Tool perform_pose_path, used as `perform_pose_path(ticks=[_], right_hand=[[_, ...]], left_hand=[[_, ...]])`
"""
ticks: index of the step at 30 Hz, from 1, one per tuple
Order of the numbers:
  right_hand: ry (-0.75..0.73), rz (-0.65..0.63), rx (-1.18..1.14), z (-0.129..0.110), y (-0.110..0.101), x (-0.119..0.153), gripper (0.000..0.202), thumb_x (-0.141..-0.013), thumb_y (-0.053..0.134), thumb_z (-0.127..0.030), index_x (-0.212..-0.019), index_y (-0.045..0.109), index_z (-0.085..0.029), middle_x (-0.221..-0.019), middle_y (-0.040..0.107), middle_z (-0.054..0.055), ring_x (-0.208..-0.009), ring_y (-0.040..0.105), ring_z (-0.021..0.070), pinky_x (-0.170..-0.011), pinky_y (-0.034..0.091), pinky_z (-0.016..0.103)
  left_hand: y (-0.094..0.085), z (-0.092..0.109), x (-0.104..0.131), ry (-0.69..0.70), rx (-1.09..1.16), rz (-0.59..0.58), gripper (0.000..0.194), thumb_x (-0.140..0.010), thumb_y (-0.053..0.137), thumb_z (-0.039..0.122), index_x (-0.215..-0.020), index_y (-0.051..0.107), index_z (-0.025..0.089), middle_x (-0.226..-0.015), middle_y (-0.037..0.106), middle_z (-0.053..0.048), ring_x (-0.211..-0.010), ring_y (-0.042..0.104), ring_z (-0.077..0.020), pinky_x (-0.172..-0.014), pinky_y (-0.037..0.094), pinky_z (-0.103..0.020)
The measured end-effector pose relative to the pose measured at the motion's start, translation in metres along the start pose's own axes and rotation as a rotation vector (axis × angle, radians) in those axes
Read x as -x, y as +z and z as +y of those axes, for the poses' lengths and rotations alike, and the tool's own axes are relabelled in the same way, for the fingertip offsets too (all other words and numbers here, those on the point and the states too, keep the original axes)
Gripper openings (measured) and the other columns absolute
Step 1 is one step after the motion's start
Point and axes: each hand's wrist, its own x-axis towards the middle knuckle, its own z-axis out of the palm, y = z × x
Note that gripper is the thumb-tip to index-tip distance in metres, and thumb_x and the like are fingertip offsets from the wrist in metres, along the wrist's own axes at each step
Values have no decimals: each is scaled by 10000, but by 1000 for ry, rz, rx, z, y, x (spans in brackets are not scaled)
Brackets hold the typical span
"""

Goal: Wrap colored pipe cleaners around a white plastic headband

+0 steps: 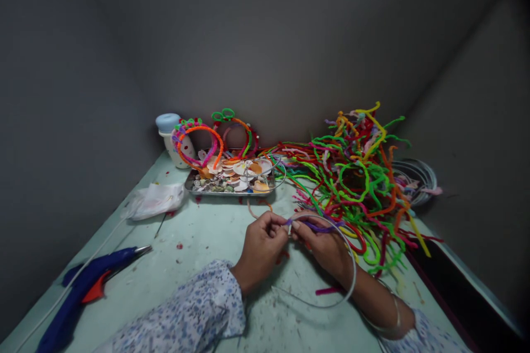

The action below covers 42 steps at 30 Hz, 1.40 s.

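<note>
The hoop (354, 273) and the purple stem (321, 228) are held between the two hands, above the table (199, 237). By the left hand (260, 245), closed in a pinch, the stem is gripped at the hoop's end; whether the wire is also pinched is hidden. By the right hand (327, 245), thumb and fingers closed, the hoop is held just beside it. On the hoop's own dial, the pinch is at about eleven o'clock; the band is carried round through three, across the right forearm, to a free end near eight.

The hoop should be found light, stiff and springy: it may be flexed slightly, but could be twisted if gripped far from the pinch. Its smooth face may be slippery, so it is best taken close to the end, thumb on the flat. The stem should be felt as soft and fuzzy over a bendable core, easily kinked; it is best taken near the wrap.

From the hands, the pile (356, 176) is seen at one o'clock, the tray (226, 194) at ten, the glue gun (89, 276) at eight.
</note>
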Motion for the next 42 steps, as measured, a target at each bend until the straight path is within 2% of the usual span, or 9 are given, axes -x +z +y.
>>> perform_pose_path(ticks=[4,9,12,20,25,31,35,38,42], right_hand=[[5,18,25,-2,1,0,157,-837,543,-284,-785,662,-195,-730,651,17,-701,613,167,-691,502,277],[80,-28,-51,-6,2,-1,161,-831,547,-313,-793,649,-194,-656,630,3,-600,598,155,-577,498,266],[100,-35,-71,-6,2,-2,155,-816,559,-317,-808,652,-192,-657,643,5,-602,607,159,-567,498,269],[86,-45,34,-8,0,-3,161,-801,521,-273,-780,653,-184,-781,669,36,-717,627,172,-672,507,276],[105,-40,23,-11,-2,-1,166,-797,530,-292,-751,640,-177,-821,658,47,-723,623,164,-707,504,273],[158,-21,-74,-5,1,-1,157,-788,572,-325,-797,636,-182,-706,646,30,-620,602,161,-592,500,273],[222,-20,-223,3,4,-2,252,-772,619,-387,-923,603,-186,-617,628,0,-510,550,146,-499,465,273],[257,-6,-318,9,6,-3,310,-767,632,-427,-951,576,-184,-574,618,-11,-479,535,139,-470,446,266],[279,39,-342,15,9,-4,348,-759,645,-452,-953,568,-174,-548,609,-21,-460,526,124,-443,425,244]], left_hand=[[0,0,-1,-4,15,-15,158,-764,575,269,-825,601,125,-625,599,4,-465,440,-64,-438,321,-175],[0,0,-1,-4,32,1,138,-753,588,251,-814,576,128,-576,534,34,-472,424,-65,-450,319,-175],[0,0,-1,-7,46,11,130,-753,589,248,-811,571,133,-558,502,50,-467,408,-61,-447,309,-172],[1,2,-1,-33,88,-33,155,-764,590,275,-812,589,128,-647,643,-13,-504,503,-78,-470,362,-176],[-1,1,-1,-24,94,-47,145,-759,593,269,-790,598,128,-623,631,-2,-473,478,-68,-459,349,-175],[-1,0,-3,-24,117,-51,126,-764,590,263,-799,574,143,-595,572,25,-475,440,-64,-463,332,-179],[-2,-2,-5,3,96,29,95,-762,580,247,-788,553,160,-580,506,45,-502,432,-70,-488,338,-186],[-2,-4,-7,27,54,82,68,-762,562,225,-787,551,163,-635,520,26,-549,449,-78,-515,351,-195],[-2,-5,-8,29,23,94,83,-770,549,229,-824,554,166,-677,535,14,-568,451,-82,-526,355,-199]])
